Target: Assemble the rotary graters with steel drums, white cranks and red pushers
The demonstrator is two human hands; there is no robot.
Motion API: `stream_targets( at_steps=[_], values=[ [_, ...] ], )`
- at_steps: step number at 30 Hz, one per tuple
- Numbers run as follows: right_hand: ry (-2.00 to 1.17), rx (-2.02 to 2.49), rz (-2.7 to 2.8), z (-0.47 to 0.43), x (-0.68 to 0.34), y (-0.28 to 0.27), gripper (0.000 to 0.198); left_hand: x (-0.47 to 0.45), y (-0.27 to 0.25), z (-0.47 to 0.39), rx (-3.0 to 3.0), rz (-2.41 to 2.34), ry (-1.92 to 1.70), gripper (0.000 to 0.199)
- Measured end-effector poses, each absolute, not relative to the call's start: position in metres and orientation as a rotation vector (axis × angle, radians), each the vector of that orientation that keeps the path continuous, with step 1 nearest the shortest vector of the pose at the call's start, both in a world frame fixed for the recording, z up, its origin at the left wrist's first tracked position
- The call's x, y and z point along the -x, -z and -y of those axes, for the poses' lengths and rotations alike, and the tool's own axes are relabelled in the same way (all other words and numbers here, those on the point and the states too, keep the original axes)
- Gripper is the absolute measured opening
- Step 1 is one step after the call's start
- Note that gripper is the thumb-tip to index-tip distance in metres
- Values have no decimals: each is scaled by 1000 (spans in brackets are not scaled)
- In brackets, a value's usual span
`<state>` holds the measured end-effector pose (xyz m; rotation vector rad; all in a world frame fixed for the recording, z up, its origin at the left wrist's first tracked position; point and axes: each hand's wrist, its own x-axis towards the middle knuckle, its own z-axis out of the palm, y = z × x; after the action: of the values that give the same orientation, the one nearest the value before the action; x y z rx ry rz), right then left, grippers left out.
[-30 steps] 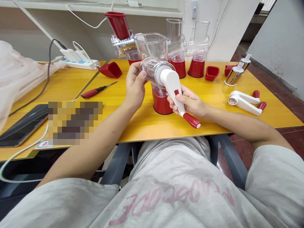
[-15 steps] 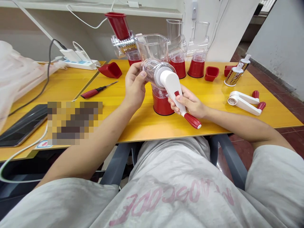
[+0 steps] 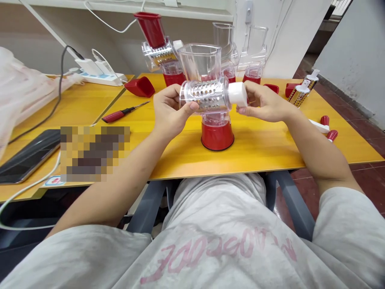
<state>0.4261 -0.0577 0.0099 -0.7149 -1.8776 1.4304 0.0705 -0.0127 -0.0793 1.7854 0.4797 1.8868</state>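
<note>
A rotary drum grater (image 3: 204,95) stands upright on its red base (image 3: 217,133) in front of me. Its clear housing has a perforated metal drum inside and a clear feed chute on top. My left hand (image 3: 171,110) grips the left end of the housing, thumb in front and fingers behind. On the right end sits the white hub of a crank handle (image 3: 237,94). My right hand (image 3: 264,100) is closed on the crank at that hub; the rest of the crank is hidden behind the hub and fingers.
Behind are an assembled grater (image 3: 162,54) with a red pusher and two clear-topped graters. To the right lie metal drums (image 3: 297,95) and spare cranks (image 3: 321,126). Left are a red pusher (image 3: 140,86), a screwdriver (image 3: 118,115), a phone (image 3: 30,154) and a power strip (image 3: 102,78).
The grater has turned so its crank end faces right, baring the drum's side to view. My right hand has moved up and right with the crank, which no longer points toward me.
</note>
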Motion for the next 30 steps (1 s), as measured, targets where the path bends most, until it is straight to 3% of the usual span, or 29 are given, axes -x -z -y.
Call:
stream_targets(
  at_steps=[3, 9, 10, 14, 19, 22, 27, 30],
  values=[
    [-1047, 762, 1980, 44, -431, 0, 47, -77, 78, 26, -1845, -395, -1835, 74],
    [-712, 783, 2124, 10, -444, 28, 80, -73, 89, 25, -1975, -427, -1906, 72],
    [-647, 816, 2144, 6, -445, 32, 83, -73, 92, 19, -1960, -446, -1937, 80],
    [-526, 901, 2164, -1, -447, 43, 94, -82, 109, -10, -1974, -364, -1769, 142],
    [-662, 907, 2055, 8, -435, 56, 95, -105, 121, -13, -2098, -196, -1768, 161],
    [-857, 822, 1963, 17, -416, 67, 90, -109, 112, 7, -2127, -55, -1960, 152],
    [-1149, 634, 1854, 14, -383, 92, 69, -101, 80, 52, -2166, -336, -1972, 97],
    [-1257, 656, 1749, 5, -380, 98, 62, -99, 62, 69, -2095, -519, -1947, 90]
  ],
)
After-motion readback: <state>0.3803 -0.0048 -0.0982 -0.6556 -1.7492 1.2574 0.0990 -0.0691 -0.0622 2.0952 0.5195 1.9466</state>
